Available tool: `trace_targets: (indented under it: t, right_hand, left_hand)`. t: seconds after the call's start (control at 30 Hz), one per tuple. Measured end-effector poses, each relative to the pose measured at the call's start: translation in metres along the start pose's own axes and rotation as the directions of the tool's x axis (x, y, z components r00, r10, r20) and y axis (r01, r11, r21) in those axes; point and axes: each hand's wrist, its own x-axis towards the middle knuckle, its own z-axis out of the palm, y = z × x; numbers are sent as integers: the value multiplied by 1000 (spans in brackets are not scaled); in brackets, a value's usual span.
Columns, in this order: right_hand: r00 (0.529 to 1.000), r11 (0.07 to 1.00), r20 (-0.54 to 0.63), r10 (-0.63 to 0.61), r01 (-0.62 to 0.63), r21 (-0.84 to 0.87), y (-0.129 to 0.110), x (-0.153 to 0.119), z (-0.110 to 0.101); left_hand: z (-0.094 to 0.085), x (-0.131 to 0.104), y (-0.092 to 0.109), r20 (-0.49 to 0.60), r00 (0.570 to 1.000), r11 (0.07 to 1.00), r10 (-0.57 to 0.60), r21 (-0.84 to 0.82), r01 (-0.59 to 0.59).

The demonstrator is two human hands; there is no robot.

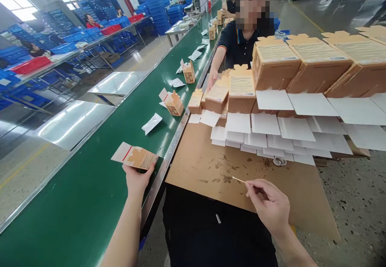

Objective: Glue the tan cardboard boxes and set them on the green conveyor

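Observation:
My left hand (137, 178) grips a small brown carton (140, 157) with its white flap raised, just over the green conveyor belt (90, 182). A red line runs across the base of that flap. Pinched between the fingers of my right hand (269, 204) is a thin cotton swab (238, 179), its tip pointing left above the brown cardboard sheet (193, 154). Dark smudges mark the sheet near the tip. Farther up the belt lie a silvery packet (151, 124) and an open carton (173, 103).
Stacked cartons (273, 68) with white flaps hanging out fill the right side. A small clear round dish (279, 161) sits by them. The belt's metal rail (159, 174) divides belt and cardboard. Across the cartons, a person (241, 44) reaches a hand toward them.

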Motion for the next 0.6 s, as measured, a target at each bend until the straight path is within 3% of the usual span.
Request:
trace_targets:
  t: [0.17, 0.27, 0.33, 0.43, 0.5, 0.53, 0.6]
  right_hand:
    - [999, 999, 46, -11, 9, 38, -6, 9, 16]
    - [998, 998, 51, -25, 23, 57, -9, 12, 13]
    - [1000, 999, 17, -20, 20, 43, -9, 11, 3]
    - [998, 1000, -58, 14, -14, -6, -6, 6, -18]
    - [995, 999, -98, 25, -28, -28, -4, 4, -29]
    - [993, 999, -114, 26, -30, -35, -3, 4, -33]
    - [991, 999, -132, 18, -24, -48, -1, 7, -36]
  left_hand:
    - [13, 13, 24, 105, 994, 1000, 8, -24, -6]
    - [8, 10, 25, 141, 990, 998, -12, -53, 19]
    - [-2, -1, 16, 48, 999, 996, -5, -93, 10]
    - [-8, -24, 8, -210, 966, 957, 148, -215, -193]
    - [2, -33, 26, -242, 931, 885, 273, -317, -342]
    - [14, -35, 45, -194, 927, 846, 320, -381, -372]
    - [49, -31, 100, 8, 925, 796, 380, -513, -323]
